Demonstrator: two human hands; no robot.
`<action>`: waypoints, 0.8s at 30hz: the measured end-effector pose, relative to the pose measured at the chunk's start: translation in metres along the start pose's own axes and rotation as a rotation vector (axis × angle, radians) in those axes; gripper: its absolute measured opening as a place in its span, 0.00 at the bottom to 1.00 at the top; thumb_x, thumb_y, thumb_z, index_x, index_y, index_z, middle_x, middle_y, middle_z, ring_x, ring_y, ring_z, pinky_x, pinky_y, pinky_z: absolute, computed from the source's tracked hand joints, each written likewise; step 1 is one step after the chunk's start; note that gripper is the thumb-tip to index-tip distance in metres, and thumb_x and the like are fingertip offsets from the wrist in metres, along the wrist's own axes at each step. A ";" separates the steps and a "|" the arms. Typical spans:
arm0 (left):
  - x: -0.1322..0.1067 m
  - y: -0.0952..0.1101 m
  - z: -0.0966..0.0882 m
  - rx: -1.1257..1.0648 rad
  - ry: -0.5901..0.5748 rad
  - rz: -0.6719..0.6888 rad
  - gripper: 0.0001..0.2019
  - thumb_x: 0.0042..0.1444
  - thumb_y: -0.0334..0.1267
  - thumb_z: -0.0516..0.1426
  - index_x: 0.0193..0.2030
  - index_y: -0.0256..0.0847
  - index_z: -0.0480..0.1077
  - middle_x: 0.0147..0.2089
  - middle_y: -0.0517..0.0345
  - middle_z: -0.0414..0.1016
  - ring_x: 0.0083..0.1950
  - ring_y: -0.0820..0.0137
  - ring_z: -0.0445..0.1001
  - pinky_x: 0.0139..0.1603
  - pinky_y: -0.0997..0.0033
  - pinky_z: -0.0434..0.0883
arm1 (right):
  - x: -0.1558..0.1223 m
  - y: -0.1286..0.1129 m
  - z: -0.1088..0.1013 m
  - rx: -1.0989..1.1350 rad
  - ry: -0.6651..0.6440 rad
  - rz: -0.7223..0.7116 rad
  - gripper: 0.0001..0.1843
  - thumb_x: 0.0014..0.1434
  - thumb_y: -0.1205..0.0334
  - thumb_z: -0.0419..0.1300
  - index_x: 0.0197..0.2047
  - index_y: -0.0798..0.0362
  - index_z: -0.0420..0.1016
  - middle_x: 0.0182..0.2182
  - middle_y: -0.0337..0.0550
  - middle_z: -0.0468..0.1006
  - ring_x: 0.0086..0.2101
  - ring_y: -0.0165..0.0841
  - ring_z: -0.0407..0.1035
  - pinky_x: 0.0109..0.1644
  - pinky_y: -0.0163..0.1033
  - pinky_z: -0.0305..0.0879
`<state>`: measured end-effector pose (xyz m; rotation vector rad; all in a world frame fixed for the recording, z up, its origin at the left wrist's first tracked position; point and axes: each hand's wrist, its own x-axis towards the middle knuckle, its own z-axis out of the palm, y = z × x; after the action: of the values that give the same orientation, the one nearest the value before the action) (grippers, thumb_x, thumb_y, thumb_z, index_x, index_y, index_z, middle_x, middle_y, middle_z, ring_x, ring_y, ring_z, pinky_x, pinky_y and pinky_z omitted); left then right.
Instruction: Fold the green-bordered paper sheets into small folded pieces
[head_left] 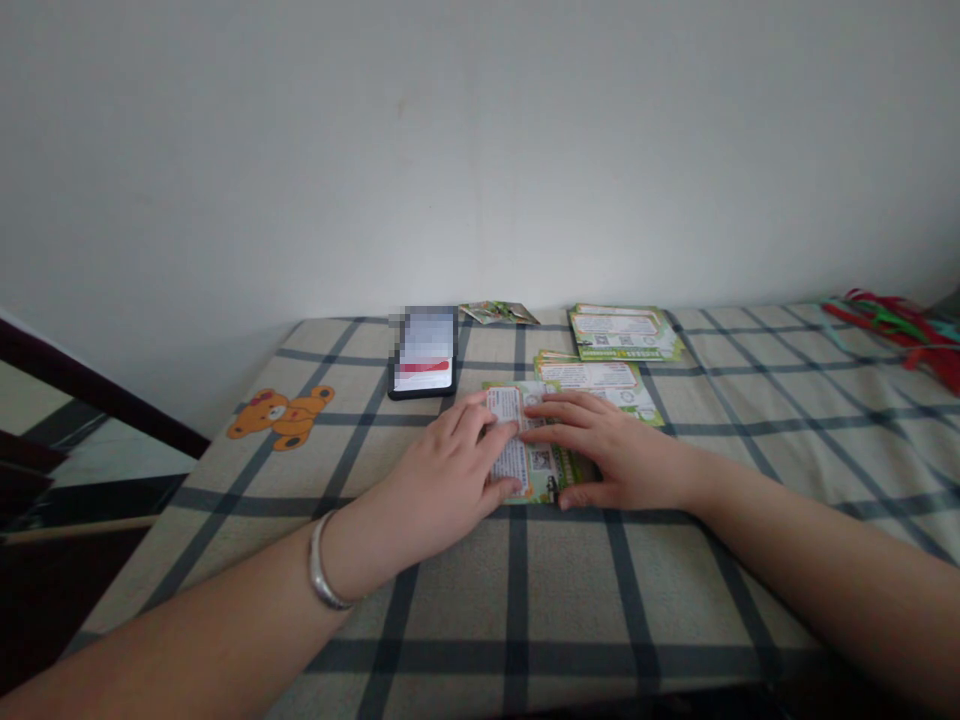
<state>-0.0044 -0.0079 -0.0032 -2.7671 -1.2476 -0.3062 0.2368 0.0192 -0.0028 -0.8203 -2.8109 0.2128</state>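
Fingers spread rather than clenched, a left hand rests on the left side of a printed card, just below and right of frame centre, its long axis apparently pointing toward the wall; an open right hand, equally near, covers its right side.

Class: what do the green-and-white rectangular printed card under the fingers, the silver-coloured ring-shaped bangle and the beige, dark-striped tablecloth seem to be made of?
Card: probably paper or thin cardboard; flat, straight-edged, gloss uncertain.
Bangle: likely polished metal, from its bright highlights.
Tablecloth: apparently matt fabric, showing soft creases.
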 end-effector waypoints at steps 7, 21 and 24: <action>-0.002 -0.005 0.005 -0.004 -0.037 0.028 0.33 0.57 0.58 0.55 0.61 0.34 0.60 0.64 0.39 0.58 0.68 0.51 0.54 0.66 0.49 0.58 | 0.001 -0.001 0.000 -0.039 0.001 0.003 0.34 0.60 0.40 0.55 0.63 0.49 0.62 0.63 0.50 0.62 0.62 0.44 0.54 0.65 0.55 0.51; -0.002 -0.006 -0.002 0.017 -0.089 0.039 0.28 0.56 0.55 0.57 0.57 0.39 0.64 0.56 0.45 0.64 0.60 0.51 0.61 0.61 0.48 0.62 | -0.002 0.003 0.000 0.018 0.011 -0.065 0.44 0.51 0.37 0.62 0.66 0.50 0.59 0.65 0.52 0.59 0.63 0.45 0.53 0.67 0.57 0.46; -0.001 -0.004 -0.004 0.000 -0.058 0.028 0.24 0.58 0.52 0.57 0.55 0.39 0.67 0.54 0.47 0.66 0.58 0.53 0.62 0.60 0.49 0.64 | -0.001 -0.001 -0.003 0.023 0.045 -0.085 0.39 0.53 0.40 0.62 0.62 0.51 0.63 0.61 0.52 0.65 0.60 0.43 0.59 0.64 0.54 0.54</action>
<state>-0.0083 -0.0067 0.0003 -2.8104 -1.2194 -0.2248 0.2381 0.0185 0.0002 -0.6897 -2.7882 0.2107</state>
